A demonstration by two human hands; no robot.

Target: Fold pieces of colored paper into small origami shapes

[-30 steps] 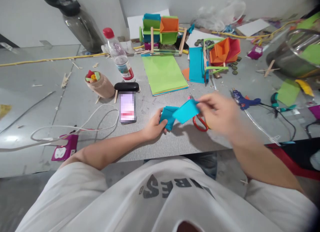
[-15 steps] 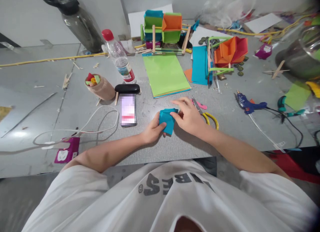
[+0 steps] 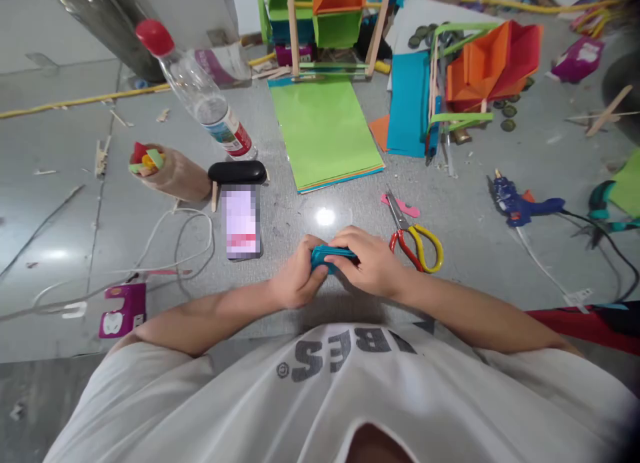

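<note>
Blue paper [image 3: 324, 254], layered, seen nearly edge-on between the hands, in front of the torso. Left grip [image 3: 296, 275] closed on its left end, thumb on the near side; right grip [image 3: 373, 263] clamped on the right end. Separate pieces or folds: cannot tell, fingers cover too much.

Handling, judged: level the edges before pressing, since a skewed layer would set a crooked crease. Even pressure from both thumbs; the left should anchor while the right squares the layers. Squeezing the middle could buckle them.

Just right of the grip: scissors [image 3: 406, 228], handles spread, blades beside a pink strip [image 3: 411, 211]. Left: phone [image 3: 241, 216], then black case [image 3: 237, 172] touching or close behind it. Purple socket [image 3: 129, 306] farther left, near the forearm. Grey surface [image 3: 285, 216] littered with wood scraps.

Beyond the grip: green sheets [image 3: 325, 126], other colors beneath. Cup [image 3: 185, 176] and bottle [image 3: 231, 133], red-capped, leaning in view, lie beyond to the left; glue gun [image 3: 517, 208] well to the right. Farther: stick frame [image 3: 294, 36] with paper boxes straight ahead, orange boxes [image 3: 480, 66] to its right. Pale wall [image 3: 25, 23] at far left.
</note>
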